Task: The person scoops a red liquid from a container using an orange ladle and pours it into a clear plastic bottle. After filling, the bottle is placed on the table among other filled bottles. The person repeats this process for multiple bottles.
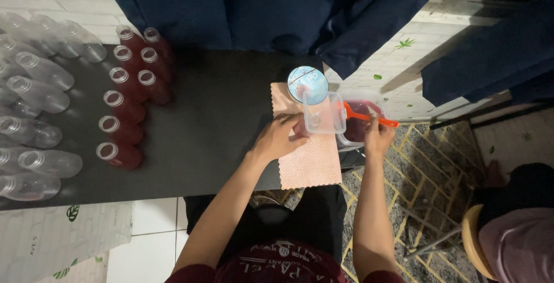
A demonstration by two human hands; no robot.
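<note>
1. While the left hand [280, 137] wraps around the small bottle [301, 128] on the pink cloth [309, 162], keep it upright.
2. The right hand [378, 138] pinches the orange ladle [369, 116] over the red-liquid container [360, 122]; pour slowly through the clear funnel [324, 114].

Black table [219, 127], white brick wall [69, 6], tiled floor [150, 242]
</note>
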